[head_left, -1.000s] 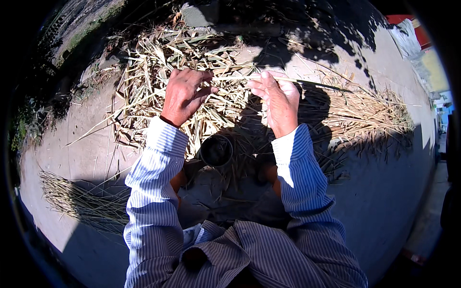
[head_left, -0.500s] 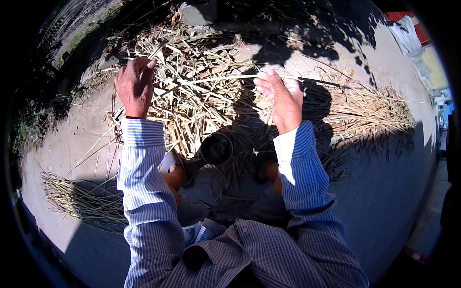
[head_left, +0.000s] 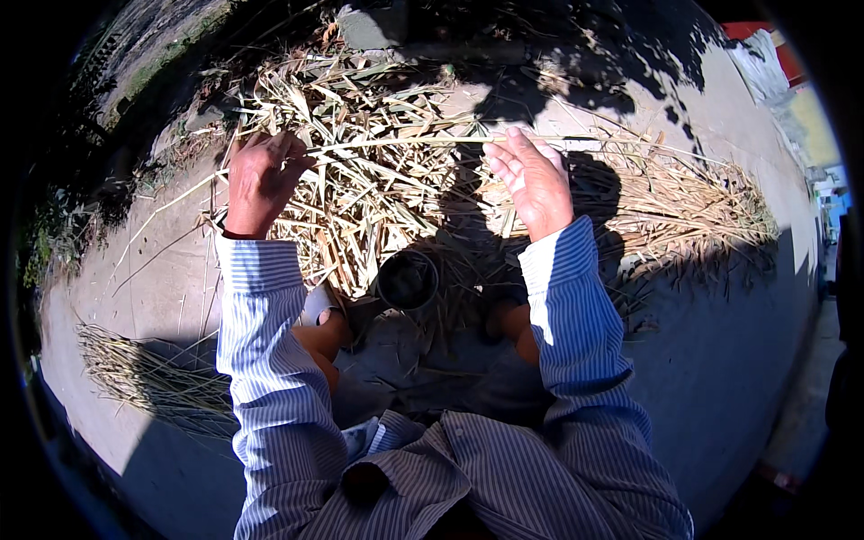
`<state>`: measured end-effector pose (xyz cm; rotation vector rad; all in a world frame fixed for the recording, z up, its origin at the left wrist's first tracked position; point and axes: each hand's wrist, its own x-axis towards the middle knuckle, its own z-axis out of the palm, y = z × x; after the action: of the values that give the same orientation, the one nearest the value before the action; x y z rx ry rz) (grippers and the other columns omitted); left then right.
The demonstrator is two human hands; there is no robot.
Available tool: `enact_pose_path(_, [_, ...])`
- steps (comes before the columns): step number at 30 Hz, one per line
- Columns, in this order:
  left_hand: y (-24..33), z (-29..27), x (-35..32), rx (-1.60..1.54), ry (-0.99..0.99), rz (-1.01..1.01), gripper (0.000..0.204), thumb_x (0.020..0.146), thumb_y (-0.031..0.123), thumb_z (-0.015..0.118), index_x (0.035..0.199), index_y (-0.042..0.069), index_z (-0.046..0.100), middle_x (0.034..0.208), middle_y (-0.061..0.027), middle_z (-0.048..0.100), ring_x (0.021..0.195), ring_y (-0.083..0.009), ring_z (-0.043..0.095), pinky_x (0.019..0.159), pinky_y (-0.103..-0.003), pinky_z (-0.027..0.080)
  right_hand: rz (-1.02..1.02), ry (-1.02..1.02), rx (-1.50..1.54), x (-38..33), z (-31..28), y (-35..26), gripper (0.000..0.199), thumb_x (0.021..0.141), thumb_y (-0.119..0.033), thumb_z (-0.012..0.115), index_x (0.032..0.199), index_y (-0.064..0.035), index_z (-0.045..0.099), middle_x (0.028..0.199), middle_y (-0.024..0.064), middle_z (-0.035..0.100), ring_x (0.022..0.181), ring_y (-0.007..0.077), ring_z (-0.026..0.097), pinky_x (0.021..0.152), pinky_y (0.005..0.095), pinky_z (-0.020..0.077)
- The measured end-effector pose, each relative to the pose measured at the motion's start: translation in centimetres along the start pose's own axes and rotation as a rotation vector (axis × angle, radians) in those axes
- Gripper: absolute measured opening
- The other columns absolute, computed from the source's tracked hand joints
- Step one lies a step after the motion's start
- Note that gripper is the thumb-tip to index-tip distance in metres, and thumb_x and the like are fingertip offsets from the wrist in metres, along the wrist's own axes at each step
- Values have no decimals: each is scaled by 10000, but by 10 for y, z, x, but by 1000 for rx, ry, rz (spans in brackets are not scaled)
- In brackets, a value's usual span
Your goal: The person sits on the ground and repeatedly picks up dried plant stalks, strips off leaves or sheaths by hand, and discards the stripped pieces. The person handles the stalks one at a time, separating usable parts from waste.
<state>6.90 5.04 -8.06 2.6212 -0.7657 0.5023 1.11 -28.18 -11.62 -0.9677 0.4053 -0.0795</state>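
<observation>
A long, thin, pale stalk (head_left: pixel 396 142) stretches between my two hands above a heap of dry leaf strips (head_left: pixel 360 202). My left hand (head_left: pixel 263 175) is closed around its left part, and a thin end trails out past the knuckles toward the lower left. With thumb and fingers, my right hand (head_left: pixel 531 180) pinches the stalk farther right; its tip runs on past the hand over the pile of dry stalks (head_left: pixel 675 202). Below the heap, between my feet, stands a dark round container (head_left: pixel 407 281); its contents are too dim to make out.
A bundle of thin stalks (head_left: pixel 157 378) lies on the concrete at the lower left. A grey block (head_left: pixel 371 27) sits behind the heap, in tree shadow. A white sack (head_left: pixel 763 65) and a red object (head_left: pixel 785 56) are at the far right.
My left hand has come down and closed round the stalk, which now extends out to its left. My right hand has shifted slightly right, still pinching it.
</observation>
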Motion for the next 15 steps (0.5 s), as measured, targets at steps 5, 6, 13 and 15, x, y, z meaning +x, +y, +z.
enact_pose_path(5, [77,45,10,-192,-26,158,166,794,203,675,891,71,646,818,-68,660,788,-271,598,709,-377,381,13,-119,-27,-15,28,26,291,904,-161,631,1110,12,518,1009,161,646,904,250,658,783,315,526])
enact_pose_path(6, [80,46,8,-167,-17,125,148,797,179,677,898,71,661,835,-65,672,789,-261,605,717,-362,389,-5,-131,-56,-16,30,27,289,904,-159,631,1108,12,519,1010,161,646,903,250,659,782,316,526])
enact_pose_path(13, [84,46,6,-839,139,-399,166,806,145,743,835,-4,676,700,-47,659,593,-74,553,547,-217,440,-106,-127,-222,-15,24,24,282,892,-152,644,1072,36,534,969,155,644,852,245,671,755,308,529])
enact_pose_path(15, [63,26,13,-931,231,-444,175,849,148,709,879,-16,657,748,-23,661,643,-49,547,556,-198,428,-122,-129,-205,-8,17,21,295,880,-152,658,1064,46,538,949,152,645,846,243,672,728,296,530])
